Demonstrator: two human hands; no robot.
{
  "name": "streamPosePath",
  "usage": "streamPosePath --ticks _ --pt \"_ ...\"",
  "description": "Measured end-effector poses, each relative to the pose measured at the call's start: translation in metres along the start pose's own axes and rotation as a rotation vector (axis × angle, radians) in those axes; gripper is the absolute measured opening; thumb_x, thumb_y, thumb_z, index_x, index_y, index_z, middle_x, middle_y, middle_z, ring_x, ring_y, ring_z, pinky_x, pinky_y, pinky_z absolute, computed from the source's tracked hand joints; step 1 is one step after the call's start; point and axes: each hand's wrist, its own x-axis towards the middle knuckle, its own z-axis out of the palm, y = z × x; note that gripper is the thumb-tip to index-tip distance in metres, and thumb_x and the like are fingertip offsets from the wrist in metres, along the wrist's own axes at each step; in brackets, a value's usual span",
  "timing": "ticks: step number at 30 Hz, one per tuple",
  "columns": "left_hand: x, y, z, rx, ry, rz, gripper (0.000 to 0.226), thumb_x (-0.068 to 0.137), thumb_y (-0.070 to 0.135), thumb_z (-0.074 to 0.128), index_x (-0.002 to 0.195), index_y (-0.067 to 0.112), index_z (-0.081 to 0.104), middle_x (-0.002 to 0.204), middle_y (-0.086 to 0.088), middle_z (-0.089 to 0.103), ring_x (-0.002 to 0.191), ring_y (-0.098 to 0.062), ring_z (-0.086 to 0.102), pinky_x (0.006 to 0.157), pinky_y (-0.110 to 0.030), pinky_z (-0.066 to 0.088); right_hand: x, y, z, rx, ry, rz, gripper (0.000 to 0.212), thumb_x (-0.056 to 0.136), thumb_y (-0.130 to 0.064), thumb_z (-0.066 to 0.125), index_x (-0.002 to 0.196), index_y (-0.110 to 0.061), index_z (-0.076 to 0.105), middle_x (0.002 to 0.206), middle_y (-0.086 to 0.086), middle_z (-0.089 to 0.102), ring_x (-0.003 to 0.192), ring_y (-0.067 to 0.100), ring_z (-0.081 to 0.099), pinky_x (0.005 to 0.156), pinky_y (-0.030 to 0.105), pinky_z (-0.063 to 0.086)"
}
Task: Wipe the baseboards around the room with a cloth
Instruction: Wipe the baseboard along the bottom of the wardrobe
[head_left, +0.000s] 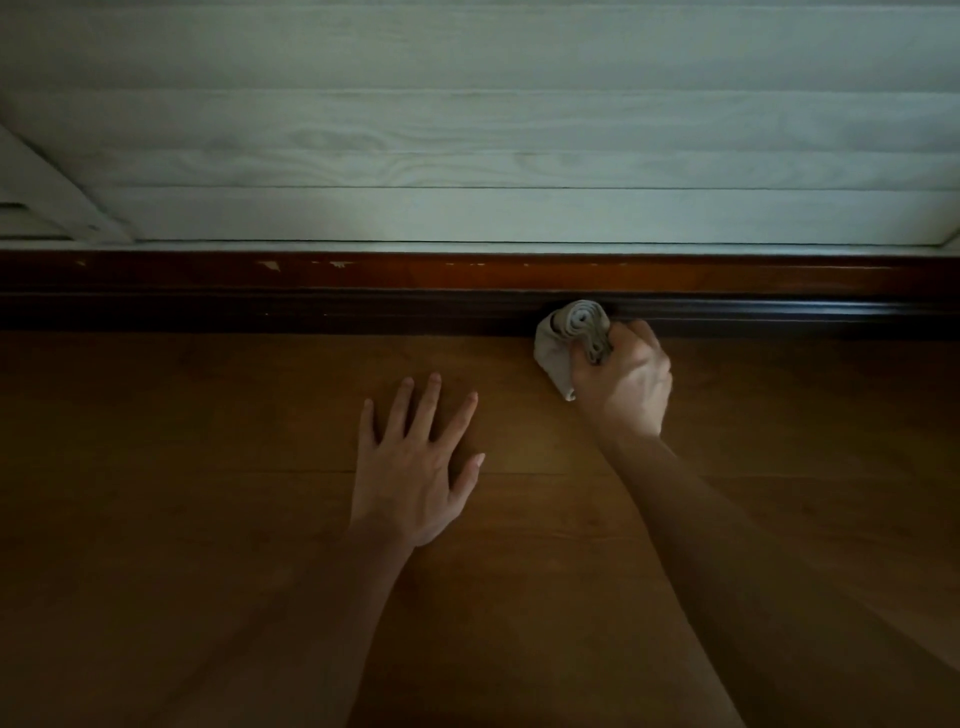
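Dim brown wooden floor meets a dark baseboard under pale wood-grain wall boards. We press our left hand flat on the floor, fingers straight and spread. Our right hand grips a bunched grey cloth, curled tightly round it, holding its rolled end against the baseboard, right of the middle. Small pale chips mark the baseboard's upper edge at left.

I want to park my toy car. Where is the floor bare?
Bare floor lies left of the left hand, along the baseboard, and right of the right hand. Crowded between the hands, where the cloth meets the baseboard.
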Motion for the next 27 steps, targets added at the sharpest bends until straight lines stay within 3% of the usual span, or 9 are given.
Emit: streamPosePath --ticks 4,9,15,22,25,27 --pt "-0.001 0.002 -0.002 0.024 -0.014 -0.003 0.068 0.095 0.068 0.014 0.158 0.042 0.007 0.167 -0.006 0.014 0.152 -0.033 0.013 0.116 -0.065 0.021 0.0 -0.002 -0.002 0.013 -0.076 -0.073 0.02 0.083 -0.023 0.069 0.082 -0.003 0.064 0.092 0.011 0.061 0.074 0.034 0.06 0.063 0.037 0.048" --pt "0.001 0.002 -0.003 0.047 -0.032 -0.007 0.067 0.093 0.069 0.006 0.153 0.045 -0.012 0.168 -0.004 0.006 0.154 -0.032 0.008 0.118 -0.064 0.017 0.013 0.037 -0.027 -0.025 0.015 0.046 0.022 0.085 -0.022 0.068 0.088 -0.001 0.067 0.093 0.015 0.061 0.081 0.038 0.061 0.067 0.041 0.048" --pt "0.0 0.004 -0.006 0.066 -0.073 -0.011 0.065 0.094 0.062 -0.001 0.155 0.042 -0.006 0.168 -0.002 0.011 0.153 -0.033 0.013 0.116 -0.064 0.022 0.01 0.031 -0.021 -0.015 0.0 0.024 0.021 0.085 -0.021 0.069 0.089 -0.001 0.067 0.094 0.014 0.061 0.08 0.036 0.061 0.065 0.032 0.039" --pt "0.003 0.007 -0.012 0.111 -0.11 -0.004 0.063 0.098 0.058 0.011 0.158 0.039 0.006 0.167 -0.003 0.018 0.151 -0.034 0.018 0.114 -0.064 0.026 0.007 0.023 -0.011 0.008 0.028 0.064 0.019 0.081 -0.021 0.07 0.084 -0.003 0.067 0.09 0.012 0.061 0.076 0.035 0.061 0.063 0.03 0.034" --pt "0.001 0.008 -0.014 0.114 -0.116 -0.006 0.062 0.099 0.055 0.017 0.159 0.037 0.011 0.166 -0.004 0.021 0.15 -0.034 0.02 0.112 -0.064 0.027 0.006 0.017 -0.008 0.019 -0.051 -0.015 0.019 0.082 -0.021 0.071 0.085 -0.003 0.066 0.093 0.011 0.061 0.078 0.034 0.061 0.063 0.032 0.04" --pt "0.001 0.008 -0.013 0.109 -0.117 -0.008 0.064 0.097 0.058 0.01 0.158 0.039 0.003 0.168 -0.003 0.015 0.152 -0.033 0.016 0.114 -0.064 0.024 0.01 0.025 -0.014 0.012 -0.036 0.01 0.018 0.082 -0.02 0.07 0.089 -0.003 0.067 0.096 0.012 0.062 0.082 0.035 0.062 0.066 0.036 0.045"
